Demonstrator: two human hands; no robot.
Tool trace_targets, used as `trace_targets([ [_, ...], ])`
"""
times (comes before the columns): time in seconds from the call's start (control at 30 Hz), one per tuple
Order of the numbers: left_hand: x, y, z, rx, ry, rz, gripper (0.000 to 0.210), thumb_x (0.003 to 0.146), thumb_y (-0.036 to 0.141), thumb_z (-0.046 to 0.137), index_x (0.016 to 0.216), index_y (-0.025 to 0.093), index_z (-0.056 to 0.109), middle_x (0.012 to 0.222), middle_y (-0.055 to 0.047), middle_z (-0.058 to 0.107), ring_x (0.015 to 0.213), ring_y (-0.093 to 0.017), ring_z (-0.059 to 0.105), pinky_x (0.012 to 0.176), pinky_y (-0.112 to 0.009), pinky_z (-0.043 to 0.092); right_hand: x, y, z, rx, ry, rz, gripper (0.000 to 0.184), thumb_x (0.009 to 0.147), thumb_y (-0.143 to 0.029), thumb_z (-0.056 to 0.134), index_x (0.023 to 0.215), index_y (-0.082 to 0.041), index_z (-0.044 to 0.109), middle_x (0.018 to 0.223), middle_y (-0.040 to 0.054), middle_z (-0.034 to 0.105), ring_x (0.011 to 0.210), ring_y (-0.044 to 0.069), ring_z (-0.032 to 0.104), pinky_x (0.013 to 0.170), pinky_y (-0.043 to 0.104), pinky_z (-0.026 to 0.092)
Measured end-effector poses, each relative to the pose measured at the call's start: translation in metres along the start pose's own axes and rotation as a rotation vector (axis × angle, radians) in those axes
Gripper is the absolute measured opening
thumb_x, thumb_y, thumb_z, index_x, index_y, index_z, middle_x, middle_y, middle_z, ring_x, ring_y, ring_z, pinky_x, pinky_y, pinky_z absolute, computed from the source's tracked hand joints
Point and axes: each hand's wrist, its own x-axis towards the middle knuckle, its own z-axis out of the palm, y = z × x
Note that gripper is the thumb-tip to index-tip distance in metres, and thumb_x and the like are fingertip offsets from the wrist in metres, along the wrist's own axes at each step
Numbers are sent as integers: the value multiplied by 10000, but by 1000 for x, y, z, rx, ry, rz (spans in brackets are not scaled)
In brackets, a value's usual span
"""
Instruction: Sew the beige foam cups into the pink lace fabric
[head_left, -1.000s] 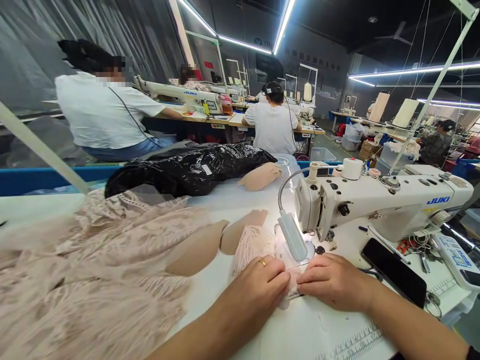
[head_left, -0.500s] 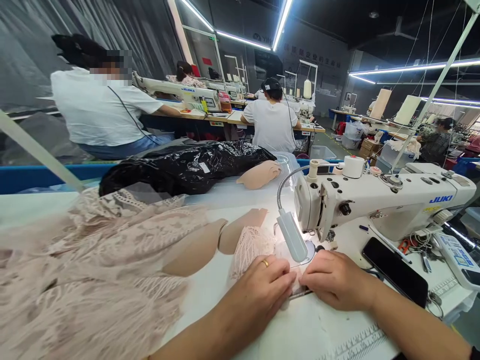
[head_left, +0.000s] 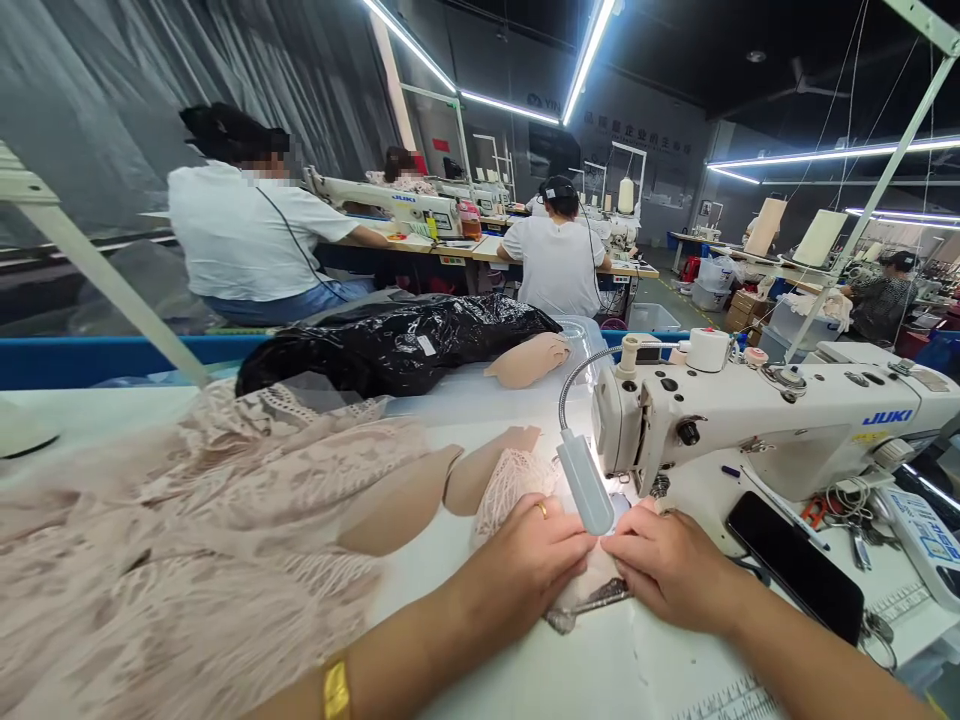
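My left hand (head_left: 536,550) and my right hand (head_left: 671,560) are close together at the sewing machine (head_left: 720,420), beside its needle area. Both have their fingers closed on a piece of pale pink fabric (head_left: 592,585), whose dark lower edge shows between and below them. A small gooseneck lamp (head_left: 586,485) hangs just above the fingertips and hides the needle. Pale pink lace (head_left: 510,490) spreads out behind my left hand. Farther left lie two beige cup-shaped pieces (head_left: 405,500) and a large heap of pink lace fabric (head_left: 187,560).
A black phone (head_left: 796,565) rests right of my right hand, near scissors (head_left: 814,512) and keys. Behind the table edge lies a black plastic bag (head_left: 397,345), with another beige piece (head_left: 529,360) beside it. Several people sit at other sewing machines beyond.
The camera view has swung slightly left. Both hands have moved a little toward the needle area, and more of the pale fabric now shows below them.
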Motion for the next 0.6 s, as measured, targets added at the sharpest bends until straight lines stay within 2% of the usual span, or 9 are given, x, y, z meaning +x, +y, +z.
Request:
trace_targets([
  [0.13, 2, -12, 5, -21, -22, -23, 285, 1047, 108, 503, 1190, 245, 707, 1065, -42, 777, 957, -265, 669, 916, -416, 416, 2, 2, 4, -65, -5, 36, 187, 961, -85, 552, 1009, -213, 678, 927, 48, 661, 795, 214, 535, 658, 318, 377],
  [0.23, 3, -20, 11, -38, 31, 1, 311, 1055, 122, 471, 1185, 263, 717, 1123, -48, 785, 1001, -270, 672, 913, -416, 399, 3, 3, 6, -92, -24, 67, 167, 948, -77, 557, 927, -216, 648, 889, 39, 633, 737, 201, 496, 674, 319, 378],
  [0.37, 9, -23, 9, -25, 73, 33, 319, 1059, 122, 467, 1179, 260, 729, 1164, -46, 791, 1027, -271, 676, 906, -415, 390, 2, 5, 7, -85, -20, 89, 176, 960, -77, 570, 982, -228, 658, 913, 42, 646, 792, 214, 539, 709, 323, 380],
  [0.6, 15, -16, -5, -50, 23, 4, 299, 1049, 101, 473, 1123, 255, 718, 1099, -17, 796, 972, -251, 669, 883, -413, 380, 3, 4, 6, -69, -28, 101, 226, 955, -68, 550, 1049, -231, 675, 930, 48, 671, 817, 223, 564, 739, 329, 403],
])
